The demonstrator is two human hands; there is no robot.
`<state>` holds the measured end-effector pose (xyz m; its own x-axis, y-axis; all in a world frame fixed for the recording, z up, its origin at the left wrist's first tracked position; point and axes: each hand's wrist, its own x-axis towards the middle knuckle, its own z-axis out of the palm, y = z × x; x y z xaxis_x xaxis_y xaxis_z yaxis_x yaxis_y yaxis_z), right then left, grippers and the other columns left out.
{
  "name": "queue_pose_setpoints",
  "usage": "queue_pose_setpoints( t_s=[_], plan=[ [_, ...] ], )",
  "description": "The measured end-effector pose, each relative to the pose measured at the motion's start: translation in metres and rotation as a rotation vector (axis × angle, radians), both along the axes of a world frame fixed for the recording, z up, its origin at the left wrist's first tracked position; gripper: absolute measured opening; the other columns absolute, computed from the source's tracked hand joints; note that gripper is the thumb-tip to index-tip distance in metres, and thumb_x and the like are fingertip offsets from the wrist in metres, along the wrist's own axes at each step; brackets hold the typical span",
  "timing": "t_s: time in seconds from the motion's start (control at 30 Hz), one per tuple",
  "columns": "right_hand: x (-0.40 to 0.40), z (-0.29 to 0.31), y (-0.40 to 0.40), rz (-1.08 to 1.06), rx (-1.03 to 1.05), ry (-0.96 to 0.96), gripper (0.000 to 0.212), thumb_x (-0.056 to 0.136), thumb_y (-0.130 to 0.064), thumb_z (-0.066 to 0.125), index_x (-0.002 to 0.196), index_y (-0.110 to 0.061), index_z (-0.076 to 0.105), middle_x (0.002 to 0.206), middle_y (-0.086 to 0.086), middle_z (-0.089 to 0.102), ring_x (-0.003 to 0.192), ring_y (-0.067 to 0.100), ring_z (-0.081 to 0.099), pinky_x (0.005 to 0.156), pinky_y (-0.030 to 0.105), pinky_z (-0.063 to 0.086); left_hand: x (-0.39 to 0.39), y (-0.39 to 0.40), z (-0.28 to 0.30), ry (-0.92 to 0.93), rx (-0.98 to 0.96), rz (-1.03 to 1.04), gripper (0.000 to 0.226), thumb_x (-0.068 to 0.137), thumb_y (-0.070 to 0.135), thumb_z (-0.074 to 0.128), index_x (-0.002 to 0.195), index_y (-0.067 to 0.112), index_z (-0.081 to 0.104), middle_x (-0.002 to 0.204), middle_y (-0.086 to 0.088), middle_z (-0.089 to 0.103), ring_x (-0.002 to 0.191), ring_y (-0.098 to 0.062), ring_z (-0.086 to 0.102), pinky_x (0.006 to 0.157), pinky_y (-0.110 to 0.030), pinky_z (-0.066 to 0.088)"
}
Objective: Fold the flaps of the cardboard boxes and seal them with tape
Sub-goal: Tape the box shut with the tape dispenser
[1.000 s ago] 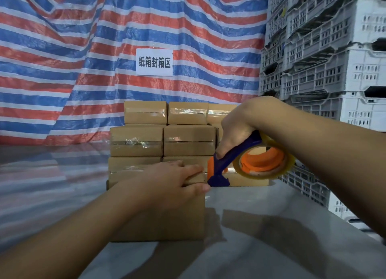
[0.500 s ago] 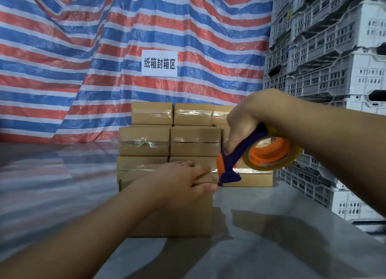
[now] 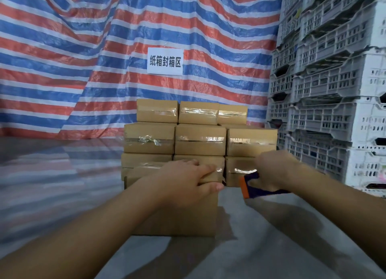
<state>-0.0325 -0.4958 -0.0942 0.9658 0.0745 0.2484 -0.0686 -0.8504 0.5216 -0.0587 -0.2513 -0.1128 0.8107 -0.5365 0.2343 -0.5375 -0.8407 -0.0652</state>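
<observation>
A brown cardboard box (image 3: 179,214) stands on the grey table right in front of me. My left hand (image 3: 186,180) lies on its top at the right end, thumb down over the side, holding the flaps down. A strip of clear tape (image 3: 219,171) shows at the box's top right corner. My right hand (image 3: 271,170) grips the blue and orange tape dispenser (image 3: 248,184) just to the right of the box, low near the table. The tape roll itself is hidden behind my hand and wrist.
Behind the box is a stack of taped cardboard boxes (image 3: 200,138), three rows high. White plastic crates (image 3: 334,90) are piled at the right. A striped tarpaulin with a white paper sign (image 3: 165,61) hangs at the back. The grey table (image 3: 229,257) stretches towards me.
My right hand has dropped with the dispenser from above the box's right end to beside it near the table. The left hand stays on the box top.
</observation>
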Motion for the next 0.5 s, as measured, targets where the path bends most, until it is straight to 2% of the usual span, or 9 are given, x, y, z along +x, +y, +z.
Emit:
queue_pose_setpoints(
  t_s=[0.1, 0.2, 0.3, 0.43, 0.5],
  plan=[
    [0.007, -0.026, -0.020, -0.060, 0.177, -0.121, 0.047, 0.090, -0.069, 0.046, 0.087, -0.023, 0.056, 0.078, -0.006, 0.055, 0.072, 0.017, 0.056, 0.058, 0.030, 0.043, -0.001, 0.001, 0.001, 0.004, 0.018, 0.008, 0.067, 0.091, 0.075, 0.022, 0.151, 0.049, 0.008, 0.162, -0.002, 0.019, 0.146, -0.024, 0.026, 0.113, -0.038, 0.026],
    [0.006, -0.047, -0.035, -0.127, 0.302, -0.137, 0.045, 0.092, -0.066, 0.047, 0.080, -0.022, 0.051, 0.074, -0.006, 0.053, 0.069, 0.015, 0.057, 0.056, 0.028, 0.044, -0.002, 0.001, 0.001, -0.005, 0.011, -0.005, 0.066, 0.091, 0.075, 0.022, 0.150, 0.048, 0.014, 0.160, 0.000, 0.025, 0.143, -0.023, 0.031, 0.109, -0.037, 0.030],
    [0.005, -0.066, -0.038, -0.188, 0.351, -0.112, 0.048, 0.092, -0.067, 0.046, 0.076, -0.022, 0.046, 0.071, -0.008, 0.047, 0.062, 0.010, 0.050, 0.050, 0.025, 0.039, -0.002, 0.001, 0.001, -0.014, 0.011, -0.008, 0.065, 0.091, 0.075, 0.022, 0.149, 0.047, 0.017, 0.158, 0.003, 0.029, 0.141, -0.021, 0.034, 0.106, -0.037, 0.032],
    [-0.001, -0.067, -0.031, -0.225, 0.375, -0.102, 0.054, 0.090, -0.074, 0.041, 0.092, -0.021, 0.054, 0.079, -0.006, 0.049, 0.069, 0.014, 0.052, 0.058, 0.027, 0.042, -0.001, 0.001, 0.001, -0.011, 0.009, -0.016, 0.064, 0.092, 0.074, 0.023, 0.150, 0.047, 0.017, 0.158, 0.002, 0.028, 0.140, -0.022, 0.035, 0.107, -0.037, 0.033],
    [-0.008, -0.054, -0.019, -0.243, 0.360, -0.120, 0.066, 0.091, -0.078, 0.027, 0.080, -0.018, 0.054, 0.081, -0.004, 0.055, 0.071, 0.016, 0.055, 0.057, 0.029, 0.043, -0.001, 0.001, 0.001, -0.011, 0.000, -0.025, 0.064, 0.092, 0.074, 0.024, 0.150, 0.046, 0.018, 0.158, 0.002, 0.030, 0.140, -0.021, 0.036, 0.107, -0.036, 0.032]
  ],
)
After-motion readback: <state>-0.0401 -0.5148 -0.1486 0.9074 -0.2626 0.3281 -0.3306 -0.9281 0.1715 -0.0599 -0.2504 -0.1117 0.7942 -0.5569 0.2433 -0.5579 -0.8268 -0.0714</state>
